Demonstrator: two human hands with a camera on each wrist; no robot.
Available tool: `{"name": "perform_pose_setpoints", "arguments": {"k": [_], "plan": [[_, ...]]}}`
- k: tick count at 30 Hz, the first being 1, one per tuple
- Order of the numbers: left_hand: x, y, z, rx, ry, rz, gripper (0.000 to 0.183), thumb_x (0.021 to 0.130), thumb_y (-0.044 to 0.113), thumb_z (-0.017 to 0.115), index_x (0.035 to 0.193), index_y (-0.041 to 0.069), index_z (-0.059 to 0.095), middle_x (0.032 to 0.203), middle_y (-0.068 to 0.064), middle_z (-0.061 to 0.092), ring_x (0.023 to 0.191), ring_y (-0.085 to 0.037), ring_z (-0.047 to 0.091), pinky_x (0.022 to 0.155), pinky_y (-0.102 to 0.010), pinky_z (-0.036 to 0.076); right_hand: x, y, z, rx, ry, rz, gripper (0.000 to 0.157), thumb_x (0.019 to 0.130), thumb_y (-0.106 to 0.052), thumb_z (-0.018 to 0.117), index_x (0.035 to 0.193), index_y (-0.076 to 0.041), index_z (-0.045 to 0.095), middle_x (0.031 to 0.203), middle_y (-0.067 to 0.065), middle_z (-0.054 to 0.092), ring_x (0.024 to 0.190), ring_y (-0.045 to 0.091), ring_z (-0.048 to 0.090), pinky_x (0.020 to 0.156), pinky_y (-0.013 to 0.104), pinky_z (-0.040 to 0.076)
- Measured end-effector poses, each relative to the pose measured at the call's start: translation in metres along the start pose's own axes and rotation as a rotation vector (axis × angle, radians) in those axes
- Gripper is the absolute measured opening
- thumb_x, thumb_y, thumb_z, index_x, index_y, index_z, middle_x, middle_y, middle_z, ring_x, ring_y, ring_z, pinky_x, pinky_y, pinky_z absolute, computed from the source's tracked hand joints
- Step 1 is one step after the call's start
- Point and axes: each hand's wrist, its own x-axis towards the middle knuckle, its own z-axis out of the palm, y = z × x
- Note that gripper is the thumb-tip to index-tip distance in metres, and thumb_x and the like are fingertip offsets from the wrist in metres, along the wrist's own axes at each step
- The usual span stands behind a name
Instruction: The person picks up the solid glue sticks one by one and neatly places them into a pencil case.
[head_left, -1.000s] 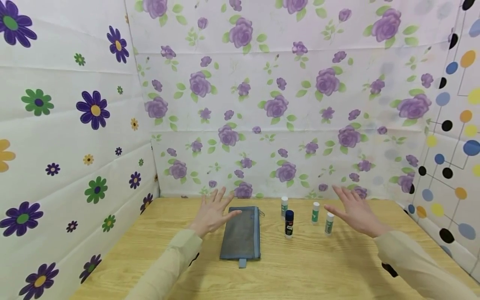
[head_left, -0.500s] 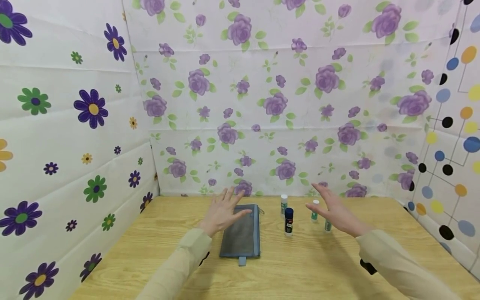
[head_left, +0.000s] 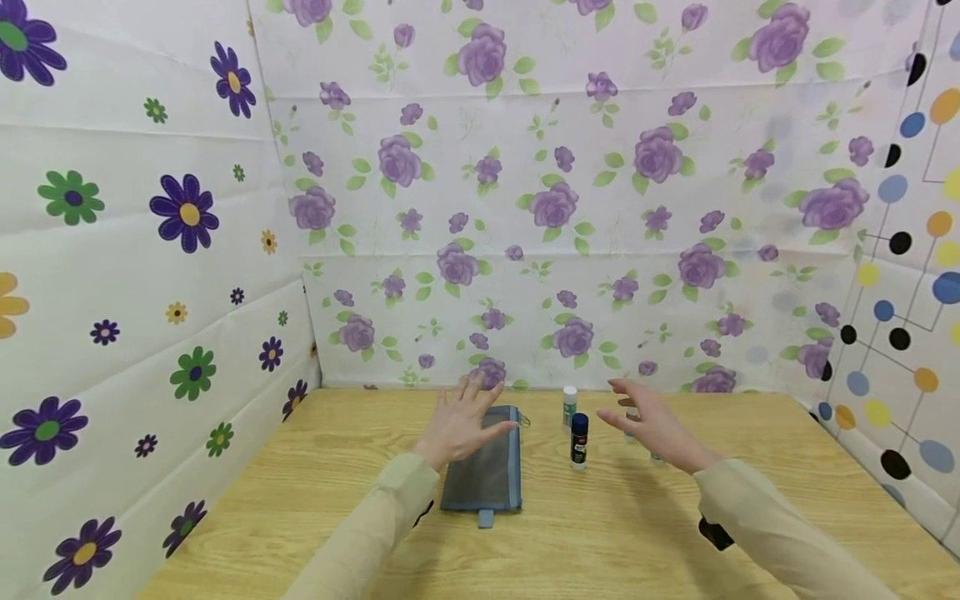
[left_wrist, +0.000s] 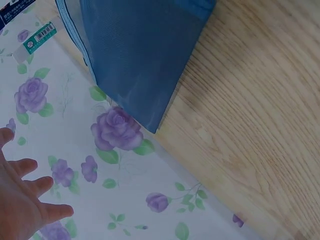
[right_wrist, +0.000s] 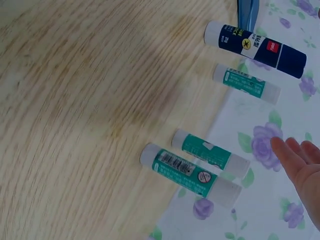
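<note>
Left grip point(head_left: 459, 425) apart, right grip point(head_left: 658, 425) apart; one pouch point(head_left: 482, 482), glue sticks point(head_left: 579, 446): one navy, three green.

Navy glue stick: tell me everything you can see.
The navy glue stick stands upright, capped, on the table. It looks plastic: navy cap, white base, label with a red patch and yellow mark. The head view shows it between the blue pouch and right hand, nearer the camera than a green-labelled stick; only the table touches it.
</note>
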Motion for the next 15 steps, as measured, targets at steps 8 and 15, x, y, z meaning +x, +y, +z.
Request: {"name": "perform_pose_setpoints", "arguments": {"k": [8,15], "plan": [[0.005,0.006,0.007,-0.024,-0.024,-0.026,0.08,0.08,0.075,0.023,0.143,0.027,0.026,0.145,-0.012,0.021,0.129,-0.036,0.017,0.094,-0.059,0.017,0.003,-0.005,0.01,0.061,-0.026,0.071,0.061,0.085,-0.042,0.059,0.132,-0.008,0.039,0.121,0.017,0.045,0.103,0.031,0.05,0.076,0.045,0.044],[0.008,0.013,0.013,-0.05,-0.064,-0.043,0.081,0.081,0.073,0.025,0.144,0.023,0.024,0.144,-0.014,0.021,0.128,-0.039,0.018,0.095,-0.054,0.023,0.005,-0.003,0.018,0.154,-0.052,0.106,0.057,0.086,-0.039,0.06,0.13,-0.008,0.041,0.119,0.015,0.047,0.103,0.029,0.049,0.079,0.042,0.043]]}}
